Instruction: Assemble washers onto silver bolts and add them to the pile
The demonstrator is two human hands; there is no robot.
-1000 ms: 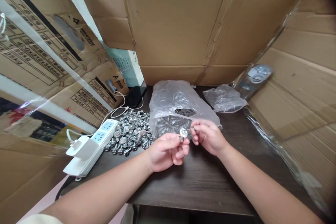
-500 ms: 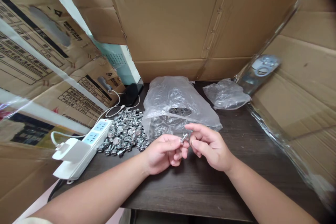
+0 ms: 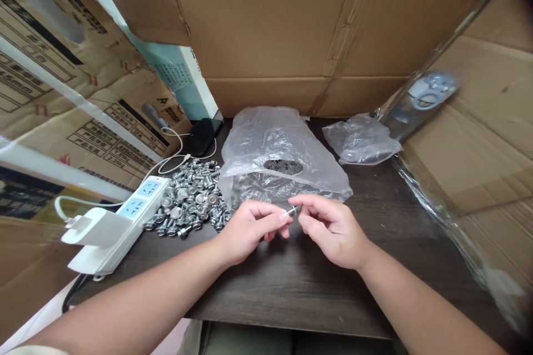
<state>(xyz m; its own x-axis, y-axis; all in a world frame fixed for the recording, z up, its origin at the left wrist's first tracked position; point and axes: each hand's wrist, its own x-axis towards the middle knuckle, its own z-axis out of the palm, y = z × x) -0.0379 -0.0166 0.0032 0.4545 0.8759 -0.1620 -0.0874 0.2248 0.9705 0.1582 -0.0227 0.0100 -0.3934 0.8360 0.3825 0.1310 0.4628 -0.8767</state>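
- Flanged bolt (image 3: 292, 211), metal, one: pinched at the left fingertips, lying between the two grips, above the desk (image 3: 266, 294).
- Left grip (image 3: 252, 231): thumb and forefinger closed on one end of the bolt, other fingers curled beneath.
- Right grip (image 3: 332, 231): forefinger stretched to the bolt's far end, thumb a little apart below it; whether a small part is held there, cannot tell.
- Change, bolt: a second ago its broad round face showed toward the camera; now it is turned nearly edge-on, its length running toward the right grip.
- Change, right grip: formerly pinched just beside the bolt, now loosened, forefinger brought over the bolt's end. Judged meaning: both grips are now engaged on one fastener, left steadying, right handling the end.
- Loose flanged bolts, heap (image 3: 187, 199): left of and beyond the left grip, apparently undisturbed.
- Translucent plastic bag with oval handle hole (image 3: 270, 133): directly beyond both grips.
- Smaller clear plastic bag (image 3: 361, 138): beyond and right of the right grip.
- White power strip with plugged-in charger (image 3: 97, 227): farther left of the left grip, past the heap.
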